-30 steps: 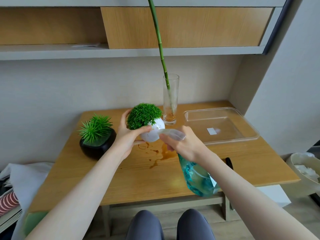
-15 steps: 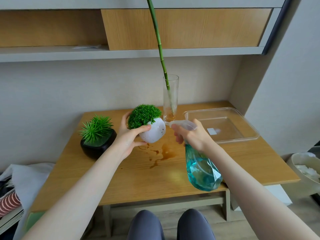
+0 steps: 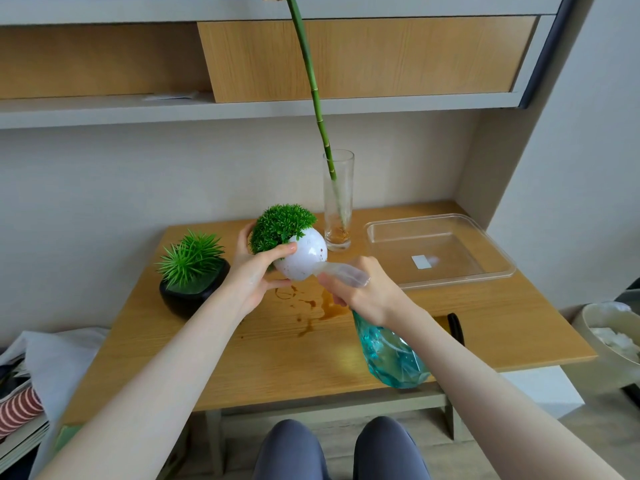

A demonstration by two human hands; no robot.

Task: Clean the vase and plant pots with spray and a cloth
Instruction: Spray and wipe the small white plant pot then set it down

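My left hand (image 3: 254, 271) grips a round white plant pot (image 3: 304, 256) with a bushy green plant, held tilted above the wooden table (image 3: 519, 327). My right hand (image 3: 367, 289) grips the head of a teal spray bottle (image 3: 388, 351), its nozzle right against the pot's lower side. A black pot (image 3: 188, 299) with a spiky green plant stands at the left of the table. A tall glass vase (image 3: 338, 209) with a green bamboo stem stands at the back, brownish residue at its bottom. No cloth is in view.
Brown liquid stains (image 3: 311, 306) mark the table under my hands. A clear plastic tray (image 3: 440, 251) lies at the back right. A dark object (image 3: 455, 327) lies beside my right forearm. A bin (image 3: 609, 334) with white paper stands on the floor at right. Shelves hang overhead.
My right hand has moved the spray bottle left, bringing the nozzle back close to the white pot. My left hand has tilted the pot a little more.
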